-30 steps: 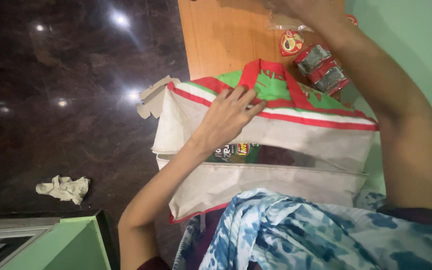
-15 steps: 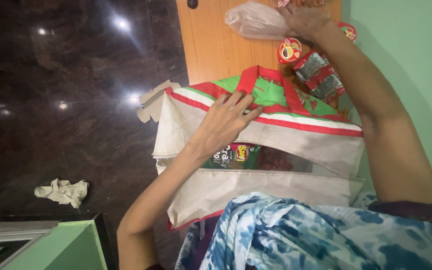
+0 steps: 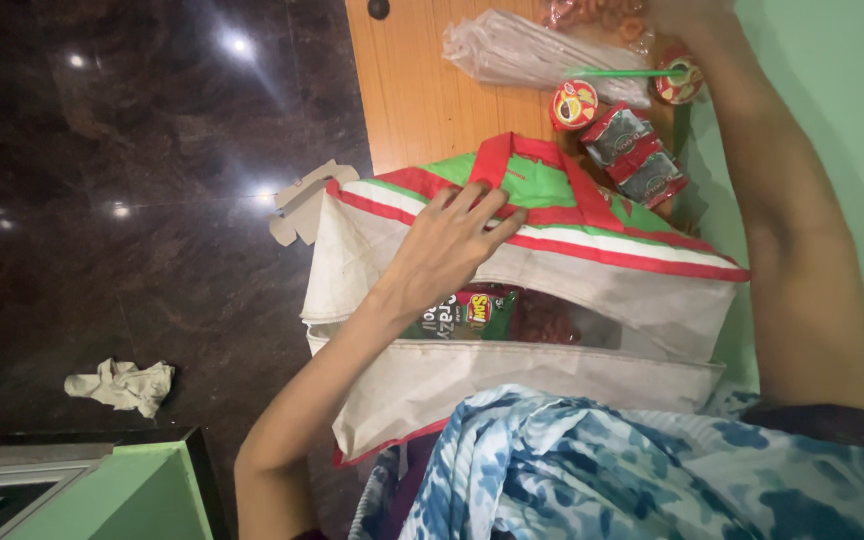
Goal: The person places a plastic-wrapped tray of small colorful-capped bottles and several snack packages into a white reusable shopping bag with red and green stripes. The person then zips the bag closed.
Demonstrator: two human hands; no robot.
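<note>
From the head camera, the left hand lies flat with its fingers spread on the far rim of a white shopping bag trimmed in red and green, pressing that side back so the mouth gapes. A green snack packet lies inside the opening. The bag stands against a wooden table. The right hand reaches to the table's far end, mostly cut off by the frame edge, so its grasp cannot be told; a clear plastic bag, round red sweets and dark wrapped packets lie near it.
</note>
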